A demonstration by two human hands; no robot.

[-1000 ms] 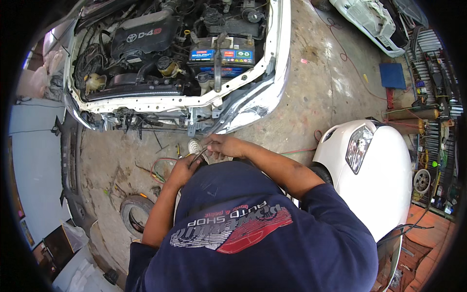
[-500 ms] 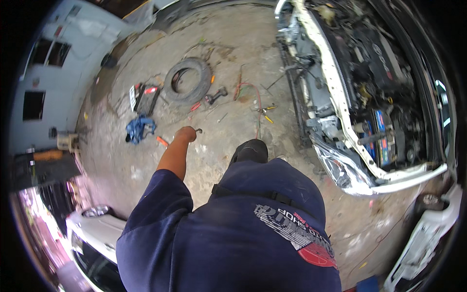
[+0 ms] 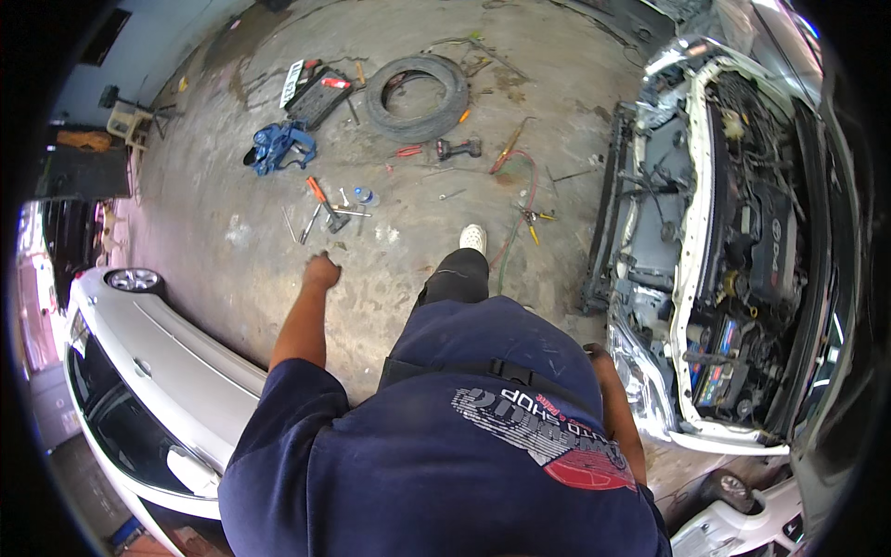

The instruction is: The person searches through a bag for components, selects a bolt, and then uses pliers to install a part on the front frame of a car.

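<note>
My left hand [image 3: 322, 271] is closed in a loose fist above the concrete floor. A small dark tip shows beyond its fingers, but the thing itself is mostly hidden. Beyond it lie a hammer with an orange handle [image 3: 320, 193], a small wrench [image 3: 344, 196], thin metal rods and a small clear bottle with blue on it [image 3: 366, 197]. At my right side, my right hand [image 3: 596, 352] shows only partly past my shirt, close to the headlight [image 3: 640, 381] of an opened car. Its fingers are too hidden to read.
A tire [image 3: 372, 97], cordless impact driver [image 3: 458, 149], black tool case [image 3: 320, 102], blue bag-like bundle [image 3: 278, 148] and yellow-handled pliers [image 3: 531, 221] lie ahead. A thin red hose [image 3: 535, 176] crosses the floor. The car's exposed front [image 3: 696, 241] stands right, a silver car [image 3: 176, 343] left.
My view has shifted, bringing the hammer and small tools into sight ahead of my left hand. That hand has drawn back and lower. My right forearm has come into view.
</note>
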